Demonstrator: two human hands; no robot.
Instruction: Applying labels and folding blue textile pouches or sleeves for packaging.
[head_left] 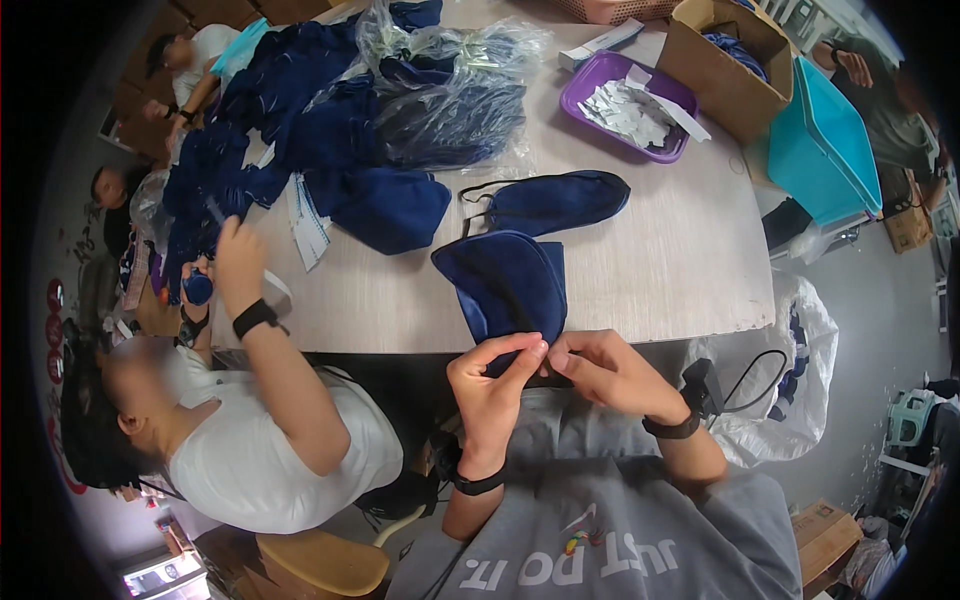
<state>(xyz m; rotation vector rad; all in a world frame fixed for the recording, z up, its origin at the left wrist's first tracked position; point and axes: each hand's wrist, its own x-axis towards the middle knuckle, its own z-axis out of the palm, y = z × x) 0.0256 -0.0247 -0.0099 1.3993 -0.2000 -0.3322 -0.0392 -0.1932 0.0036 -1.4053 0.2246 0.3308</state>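
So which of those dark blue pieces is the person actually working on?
Start at the pale wooden table. At its near edge, a folded navy fabric piece hangs toward the person, pinched at its lower end by the left hand and right hand. Unlike the flat navy piece behind it, it is held.

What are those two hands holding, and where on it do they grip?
Both the left hand and right hand pinch the near bottom edge of a folded navy fabric piece lying at the table edge.

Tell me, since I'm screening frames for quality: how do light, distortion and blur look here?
Head view: even, soft light with faint shadows; glare on the plastic bags; the table edges bow from the fisheye, with black corners; both hands and the navy pouch are sharp; a co-worker's face is blurred.
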